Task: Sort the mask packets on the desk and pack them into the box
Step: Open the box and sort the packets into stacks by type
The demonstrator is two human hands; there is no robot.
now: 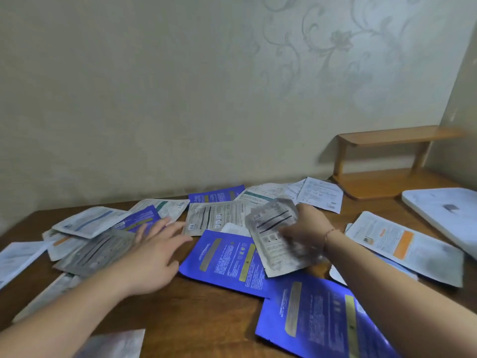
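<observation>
Mask packets in blue, silver-grey and white lie scattered over the wooden desk [201, 313]. My right hand [307, 228] grips a silver-grey packet [276, 236], lifted and tilted above a blue packet [227, 262]. Over the left heap my left hand [152, 257] reaches with straight, spread fingers, its tips near another blue packet [139, 219] and beside a grey packet [95, 251]. Another large blue packet [320, 321] lies at the front right. A white box [444, 213] sits at the right edge.
A small wooden shelf [387, 161] stands in the back right corner against the wall. A white packet with an orange stripe [402, 244] lies by the box. More white packets [320, 193] crowd the back of the desk.
</observation>
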